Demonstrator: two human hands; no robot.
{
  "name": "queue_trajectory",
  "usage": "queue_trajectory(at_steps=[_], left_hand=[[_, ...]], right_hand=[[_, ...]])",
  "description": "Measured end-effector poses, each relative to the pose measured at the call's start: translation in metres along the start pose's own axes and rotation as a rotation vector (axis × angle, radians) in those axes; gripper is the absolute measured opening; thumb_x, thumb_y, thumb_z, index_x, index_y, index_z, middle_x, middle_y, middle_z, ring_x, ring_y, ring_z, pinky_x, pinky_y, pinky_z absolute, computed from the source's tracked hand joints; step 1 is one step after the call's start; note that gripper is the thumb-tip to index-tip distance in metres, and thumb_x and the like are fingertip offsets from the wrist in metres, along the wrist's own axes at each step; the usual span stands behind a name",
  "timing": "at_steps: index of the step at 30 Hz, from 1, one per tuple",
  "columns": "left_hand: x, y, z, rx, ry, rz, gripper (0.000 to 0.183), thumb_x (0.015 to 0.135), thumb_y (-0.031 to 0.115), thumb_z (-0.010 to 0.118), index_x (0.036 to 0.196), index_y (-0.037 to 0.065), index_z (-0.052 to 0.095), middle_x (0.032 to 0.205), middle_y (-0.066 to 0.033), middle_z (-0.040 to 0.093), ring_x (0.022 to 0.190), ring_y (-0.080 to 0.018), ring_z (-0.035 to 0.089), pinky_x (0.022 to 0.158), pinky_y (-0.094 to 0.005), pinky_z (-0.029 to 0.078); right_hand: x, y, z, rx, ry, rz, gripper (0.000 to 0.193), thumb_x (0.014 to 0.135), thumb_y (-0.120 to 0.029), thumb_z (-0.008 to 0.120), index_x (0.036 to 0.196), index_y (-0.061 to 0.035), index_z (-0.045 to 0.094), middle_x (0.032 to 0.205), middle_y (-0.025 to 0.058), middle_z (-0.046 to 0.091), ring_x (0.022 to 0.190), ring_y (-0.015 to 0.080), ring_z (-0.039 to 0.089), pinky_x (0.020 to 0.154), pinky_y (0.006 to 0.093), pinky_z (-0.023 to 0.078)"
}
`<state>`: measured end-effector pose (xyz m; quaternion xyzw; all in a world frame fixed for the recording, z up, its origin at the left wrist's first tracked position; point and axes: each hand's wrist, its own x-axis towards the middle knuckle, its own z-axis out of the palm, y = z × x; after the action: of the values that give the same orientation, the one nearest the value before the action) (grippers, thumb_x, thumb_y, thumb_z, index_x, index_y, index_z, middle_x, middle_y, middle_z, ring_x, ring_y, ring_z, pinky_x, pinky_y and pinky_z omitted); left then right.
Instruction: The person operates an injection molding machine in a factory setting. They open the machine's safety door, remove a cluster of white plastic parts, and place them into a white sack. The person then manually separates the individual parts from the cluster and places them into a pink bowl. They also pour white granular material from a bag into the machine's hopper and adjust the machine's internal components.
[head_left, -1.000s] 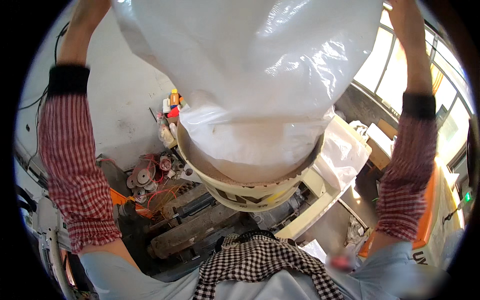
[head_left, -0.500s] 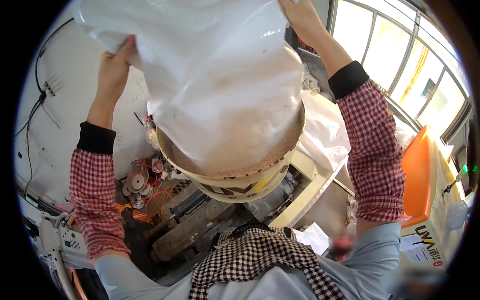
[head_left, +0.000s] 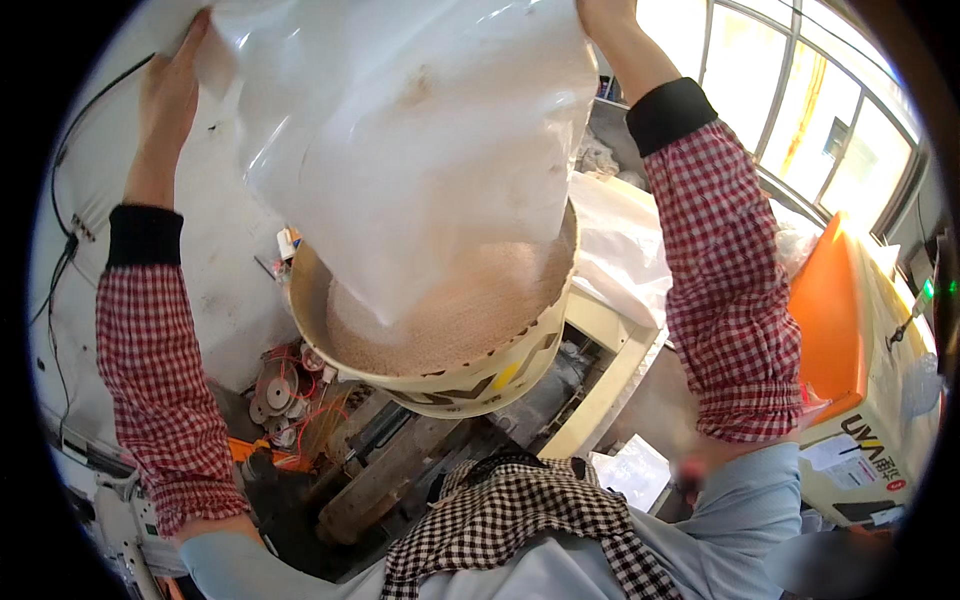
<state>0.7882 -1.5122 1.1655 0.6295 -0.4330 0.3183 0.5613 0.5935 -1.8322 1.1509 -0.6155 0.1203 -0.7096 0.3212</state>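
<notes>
A large white translucent plastic bag (head_left: 410, 130) hangs before me, its lower corner dipping into a round cream hopper (head_left: 470, 400). Pale brown granules (head_left: 450, 325) lie inside the hopper, partly hidden behind the bag. High at the left, my left hand (head_left: 170, 95) is closed on the bag's upper left edge. My right hand (head_left: 612, 25) grips the upper right edge; the picture's top border cuts off part of it. Red checked sleeves with black cuffs cover both forearms.
Below the hopper is grimy machinery (head_left: 400, 470) with a cream frame (head_left: 590, 390). Wire spools (head_left: 275, 390) lie at the left by a white wall. Another white plastic sheet (head_left: 625, 245) lies right of the hopper. Farther right stand an orange-sided machine (head_left: 830, 300) and windows (head_left: 790, 110).
My left hand has moved up and left, lifting that side of the bag. The bag's lower end has narrowed to a corner, and more granules show in the hopper.
</notes>
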Motion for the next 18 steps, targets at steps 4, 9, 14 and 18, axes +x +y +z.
queue_trajectory(at_steps=[4, 9, 14, 18], left_hand=[[0.046, 0.042, 0.052, -0.171, -0.226, -0.085, 0.040, 0.091, 0.031, 0.051, 0.118, 0.002, 0.048, 0.109, -0.0088, 0.056, 0.103, -0.0198, 0.051, 0.092, -0.0272, 0.037], [0.000, 0.008, 0.098, -0.041, -0.324, 0.010, 0.055, 0.091, 0.039, 0.047, 0.127, -0.002, 0.042, 0.121, -0.0144, 0.051, 0.115, -0.0202, 0.047, 0.101, -0.0319, 0.033], [-0.071, -0.034, 0.072, -0.026, -0.438, -0.261, 0.043, 0.093, 0.024, 0.046, 0.127, -0.002, 0.040, 0.117, -0.0138, 0.052, 0.116, -0.0206, 0.046, 0.101, -0.0318, 0.034], [-0.118, -0.079, -0.004, -0.197, -0.320, -0.543, 0.040, 0.094, 0.022, 0.045, 0.125, -0.003, 0.040, 0.116, -0.0144, 0.050, 0.115, -0.0217, 0.046, 0.103, -0.0339, 0.033]], right_hand=[[0.038, 0.070, -0.048, -0.269, 0.252, 0.011, 0.038, 0.089, -0.034, 0.051, 0.106, -0.0002, 0.056, 0.097, 0.0133, 0.059, 0.089, 0.0227, 0.056, 0.071, 0.0358, 0.044], [0.025, 0.220, -0.152, -1.140, 0.203, 0.451, 0.036, 0.087, -0.034, 0.053, 0.114, -0.0100, 0.055, 0.109, 0.0042, 0.057, 0.100, 0.0172, 0.053, 0.074, 0.0321, 0.045], [-0.028, 0.325, -0.213, -1.785, -0.312, 0.948, 0.039, 0.085, -0.034, 0.055, 0.121, -0.0199, 0.055, 0.121, -0.0050, 0.055, 0.111, 0.0118, 0.051, 0.077, 0.0285, 0.047], [-0.109, 0.399, -0.196, -1.103, 0.419, 1.155, 0.040, 0.088, -0.030, 0.049, 0.122, -0.0092, 0.049, 0.116, 0.0080, 0.056, 0.104, 0.0224, 0.055, 0.077, 0.0345, 0.048]])
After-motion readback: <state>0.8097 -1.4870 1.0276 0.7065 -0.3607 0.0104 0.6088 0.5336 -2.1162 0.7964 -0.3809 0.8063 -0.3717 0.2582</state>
